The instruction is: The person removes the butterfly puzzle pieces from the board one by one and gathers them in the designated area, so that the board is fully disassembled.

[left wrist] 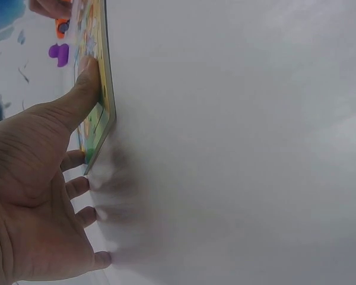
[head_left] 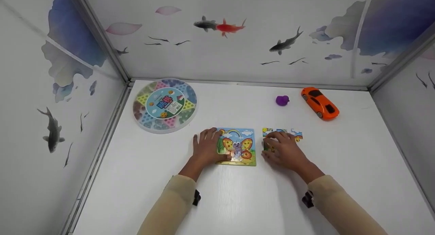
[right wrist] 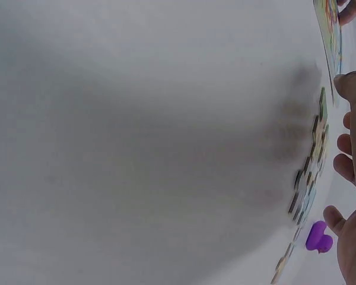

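My left hand (head_left: pixel 206 150) lies flat, thumb pressing the butterfly puzzle board (head_left: pixel 238 146) just beside its fingers, while my right hand (head_left: pixel 283 150) covers the loose puzzle pieces (head_left: pixel 295 134) with relaxed fingers, so I judge a careless sweep could scatter them across the desk (head_left: pixel 238 201).

Glossy printed cardboard puzzle (head_left: pixel 239 146); smooth matt white table (head_left: pixel 238 201); shiny plastic car (head_left: pixel 319 103).

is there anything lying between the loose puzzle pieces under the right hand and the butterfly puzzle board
Nothing visible does. Only a bare strip of white table separates the loose pieces under the right hand from the puzzle board, which the left hand touches.
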Action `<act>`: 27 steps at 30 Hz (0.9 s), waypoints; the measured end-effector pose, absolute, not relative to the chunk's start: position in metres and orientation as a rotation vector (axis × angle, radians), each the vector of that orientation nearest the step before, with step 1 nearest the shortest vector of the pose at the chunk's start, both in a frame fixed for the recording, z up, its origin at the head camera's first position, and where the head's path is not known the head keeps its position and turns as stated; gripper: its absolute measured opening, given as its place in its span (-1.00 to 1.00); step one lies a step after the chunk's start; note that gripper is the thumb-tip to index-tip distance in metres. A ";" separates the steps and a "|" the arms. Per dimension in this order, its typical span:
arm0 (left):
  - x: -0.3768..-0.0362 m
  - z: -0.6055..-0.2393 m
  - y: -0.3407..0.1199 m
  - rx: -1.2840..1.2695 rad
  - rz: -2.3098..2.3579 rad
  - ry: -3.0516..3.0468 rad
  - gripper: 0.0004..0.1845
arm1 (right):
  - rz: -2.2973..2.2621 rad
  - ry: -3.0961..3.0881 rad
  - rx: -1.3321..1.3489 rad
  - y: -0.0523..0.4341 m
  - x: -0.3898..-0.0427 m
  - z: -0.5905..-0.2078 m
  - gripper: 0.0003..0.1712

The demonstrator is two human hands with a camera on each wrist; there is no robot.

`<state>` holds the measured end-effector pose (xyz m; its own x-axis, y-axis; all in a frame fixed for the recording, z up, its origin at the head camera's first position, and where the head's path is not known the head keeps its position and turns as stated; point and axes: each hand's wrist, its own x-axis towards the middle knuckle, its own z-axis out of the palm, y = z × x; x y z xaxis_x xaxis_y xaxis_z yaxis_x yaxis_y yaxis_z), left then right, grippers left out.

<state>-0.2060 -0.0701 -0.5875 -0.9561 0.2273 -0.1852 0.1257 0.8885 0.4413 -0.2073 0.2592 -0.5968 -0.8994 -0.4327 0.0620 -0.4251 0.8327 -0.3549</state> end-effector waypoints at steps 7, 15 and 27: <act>-0.206 -0.588 -0.070 0.269 0.653 2.817 0.13 | -0.472 2.974 -0.804 0.231 -0.213 -0.599 -0.40; -0.206 -0.587 -0.071 0.279 0.677 2.810 0.11 | -0.449 2.981 -0.907 0.208 -0.218 -0.602 -0.43; -0.207 -0.590 -0.072 0.277 0.636 2.815 0.13 | -0.426 2.950 -0.939 0.195 -0.220 -0.603 -0.45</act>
